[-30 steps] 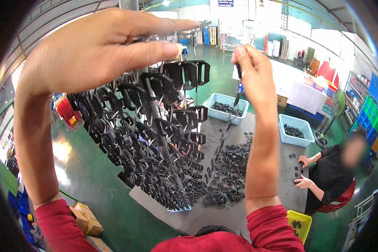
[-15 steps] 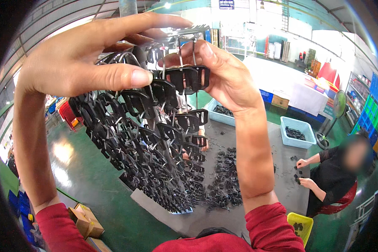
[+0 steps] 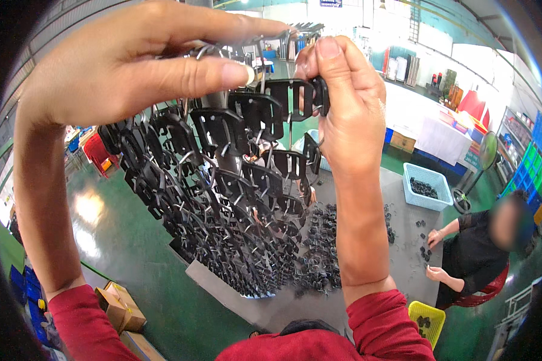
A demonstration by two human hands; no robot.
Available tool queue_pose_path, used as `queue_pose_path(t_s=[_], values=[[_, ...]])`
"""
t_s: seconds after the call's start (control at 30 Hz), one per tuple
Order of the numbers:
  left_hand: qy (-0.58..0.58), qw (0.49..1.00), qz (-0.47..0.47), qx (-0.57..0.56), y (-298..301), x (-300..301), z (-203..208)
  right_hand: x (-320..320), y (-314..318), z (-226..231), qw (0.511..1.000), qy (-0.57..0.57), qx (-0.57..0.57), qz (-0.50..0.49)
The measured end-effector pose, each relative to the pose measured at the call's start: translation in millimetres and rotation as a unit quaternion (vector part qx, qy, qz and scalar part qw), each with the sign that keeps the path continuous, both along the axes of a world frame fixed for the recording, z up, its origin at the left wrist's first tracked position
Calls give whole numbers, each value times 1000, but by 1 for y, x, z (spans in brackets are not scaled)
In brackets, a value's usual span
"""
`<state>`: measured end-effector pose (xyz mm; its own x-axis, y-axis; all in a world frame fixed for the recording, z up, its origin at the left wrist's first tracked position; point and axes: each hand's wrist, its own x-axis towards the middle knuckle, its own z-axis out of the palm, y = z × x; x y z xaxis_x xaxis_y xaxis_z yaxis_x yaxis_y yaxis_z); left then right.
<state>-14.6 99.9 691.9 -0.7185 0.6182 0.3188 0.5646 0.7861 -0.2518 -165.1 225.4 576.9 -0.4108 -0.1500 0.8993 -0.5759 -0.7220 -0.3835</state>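
Observation:
A tall hanging rack of wire hooks carries many black plastic buckles (image 3: 218, 129) in tiers. Across its top reaches my left hand (image 3: 138, 63), fingers stretched out and thumb apart, with hooks and buckles between them. I cannot tell how firmly it touches the wires. On the rack's right edge, my right hand (image 3: 349, 90) is closed, thumb over curled fingers, on a black buckle (image 3: 322, 96) seen edge-on. Part of that buckle and the fingertips are hidden. Beneath the rack, loose black buckles (image 3: 323, 243) lie heaped on the grey table (image 3: 223, 292).
At the table's right side a co-worker (image 3: 479, 246) handles small black pieces. A light-blue basket (image 3: 445, 201) holds black parts; a yellow basket (image 3: 415, 313) stands nearer me. Cardboard boxes (image 3: 126, 307) sit on the green floor at left, and a fan (image 3: 486, 150) stands beyond the table.
The rack's upper buckles have shifted right. My left hand has moved right and slightly up. My right hand has moved right, and its fingers have curled closed on a buckle.

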Motion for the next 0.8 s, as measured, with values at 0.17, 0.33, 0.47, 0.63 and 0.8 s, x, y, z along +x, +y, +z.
queue_pose_path(t_s=[0.17, 0.33, 0.47, 0.63, 0.8], values=[[-35, 995, 93, -11, 2, -5, 9, -26, 6, -14, 953, 15, -16, -302], [-39, 990, 132, -44, 6, -9, 16, -92, 39, -11, 833, 46, 236, -498], [-74, 986, 148, -32, 3, -6, 21, -102, 62, -14, 710, -3, 400, -580], [-117, 982, 143, 35, -5, -3, 23, -68, 34, -5, 966, 33, 229, 115], [-141, 977, 122, 101, -8, 1, 20, -41, -12, 2, 890, 1, 118, 439]])
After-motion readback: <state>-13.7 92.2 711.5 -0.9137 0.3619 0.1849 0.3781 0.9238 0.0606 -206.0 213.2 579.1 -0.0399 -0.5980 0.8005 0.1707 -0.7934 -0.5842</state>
